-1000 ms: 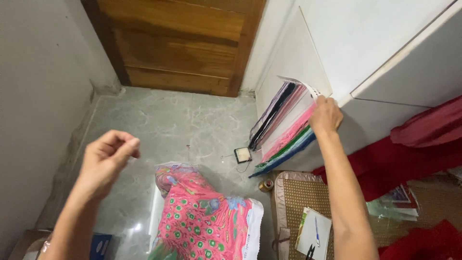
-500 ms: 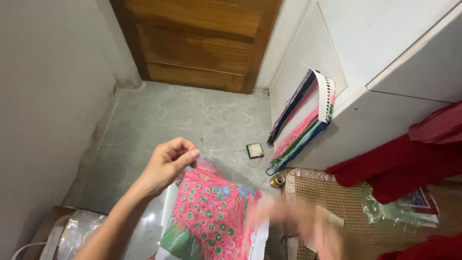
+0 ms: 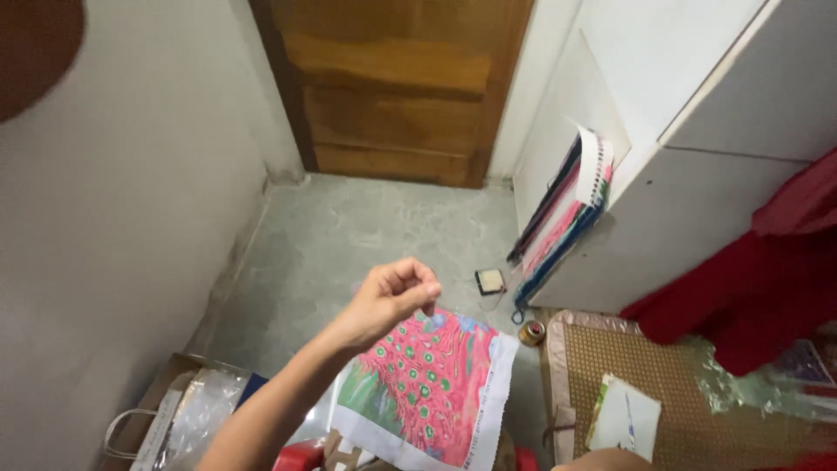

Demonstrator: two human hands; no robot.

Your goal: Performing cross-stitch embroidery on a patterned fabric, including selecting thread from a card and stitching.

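My left hand point(image 3: 392, 298) is raised over a pink embroidered cloth point(image 3: 427, 384) with green spots and a white border, which lies below it near the bottom of the view. The hand's fingers are pinched together at the tips; anything held between them is too fine to see. Only a sliver of skin at the bottom edge shows where my right hand point(image 3: 603, 460) is, so its fingers are hidden.
A wooden door point(image 3: 392, 87) closes the far end of the grey floor. Coloured folders point(image 3: 558, 227) lean on a white cabinet point(image 3: 697, 192). Nearby are a small square box point(image 3: 490, 281), a round tin point(image 3: 531, 332), a woven mat point(image 3: 671, 366) with a paper pad point(image 3: 623, 419), red cloth point(image 3: 750, 288) and a bag point(image 3: 166, 419).
My right hand left the folders by the cabinet and dropped out of the bottom of the view. My left hand shifted right, over the cloth, still pinched.
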